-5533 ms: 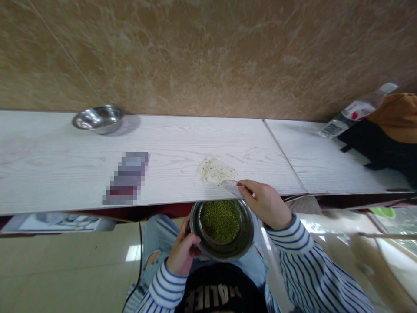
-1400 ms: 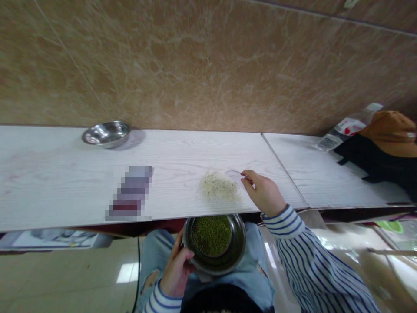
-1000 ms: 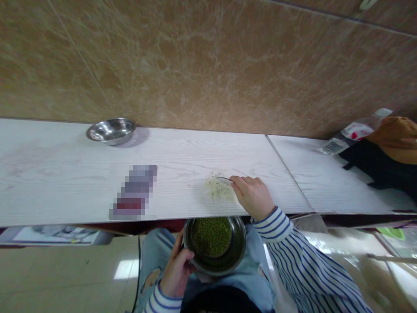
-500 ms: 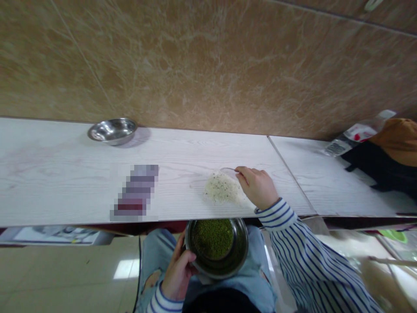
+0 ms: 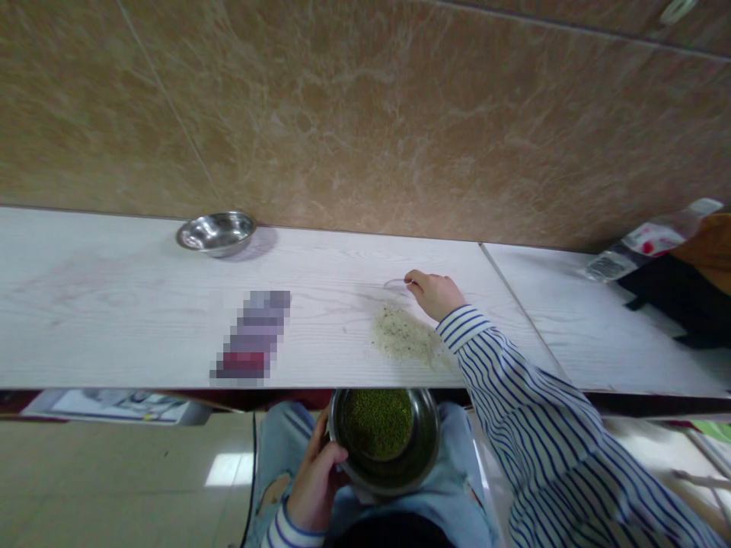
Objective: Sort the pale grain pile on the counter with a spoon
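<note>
My left hand (image 5: 317, 481) grips the rim of a steel bowl (image 5: 386, 440) full of green beans, held on my lap just below the table's front edge. My right hand (image 5: 435, 293) reaches over the white table (image 5: 114, 320), fingers pinched on a small clear plastic spoon (image 5: 397, 285) whose bowl rests on the table beyond a pale pile of grains (image 5: 404, 339). The striped sleeve lies along the right side of the pile.
An empty steel bowl (image 5: 215, 232) stands at the back by the brown wall. A blurred flat object (image 5: 252, 336) lies left of the pile. A plastic bottle (image 5: 651, 239) and dark cloth with an orange cap (image 5: 708, 247) sit at the far right.
My right hand has moved with the spoon from the pile's near side to the far side of it, arm stretching out. The bowl of beans stays on my lap.
</note>
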Demonstrator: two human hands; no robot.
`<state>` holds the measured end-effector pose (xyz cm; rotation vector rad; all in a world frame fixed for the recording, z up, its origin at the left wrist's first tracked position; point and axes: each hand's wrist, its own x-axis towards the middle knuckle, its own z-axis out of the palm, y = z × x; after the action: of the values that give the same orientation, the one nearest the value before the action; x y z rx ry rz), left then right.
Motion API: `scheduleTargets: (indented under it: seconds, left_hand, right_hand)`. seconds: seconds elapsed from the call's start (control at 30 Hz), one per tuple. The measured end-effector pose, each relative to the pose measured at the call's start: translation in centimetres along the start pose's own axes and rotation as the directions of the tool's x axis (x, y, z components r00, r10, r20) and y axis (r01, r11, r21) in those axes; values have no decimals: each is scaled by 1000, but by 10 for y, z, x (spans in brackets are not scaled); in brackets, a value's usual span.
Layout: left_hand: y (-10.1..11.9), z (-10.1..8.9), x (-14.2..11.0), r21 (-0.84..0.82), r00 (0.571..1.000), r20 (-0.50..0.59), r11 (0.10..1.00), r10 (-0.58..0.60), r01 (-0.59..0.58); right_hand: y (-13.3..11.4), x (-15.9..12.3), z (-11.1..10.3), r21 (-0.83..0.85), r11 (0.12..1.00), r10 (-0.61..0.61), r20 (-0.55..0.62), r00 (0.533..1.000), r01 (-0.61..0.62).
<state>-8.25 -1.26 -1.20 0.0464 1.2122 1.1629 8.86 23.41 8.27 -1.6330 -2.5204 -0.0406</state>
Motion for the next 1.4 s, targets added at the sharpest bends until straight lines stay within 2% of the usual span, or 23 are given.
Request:
scheduleTargets:
  seconds: [0.37,0.67,1.4]
  left_hand:
    - [-2,1,0,3,1000,-4,1000,-4,4]
    - [-6,0,0,-20,1000,-20,1000,2,-3]
    - [-10,5,-5,-21,998,62,1000,-2,3]
  right_hand:
    - [-19,-19,-7,47,981,-191,69,979,188]
    - [-27,-40,-17,32,951,-308,72,949,307]
    - [-41,-83,-18,1,937,-348,-29,937,348]
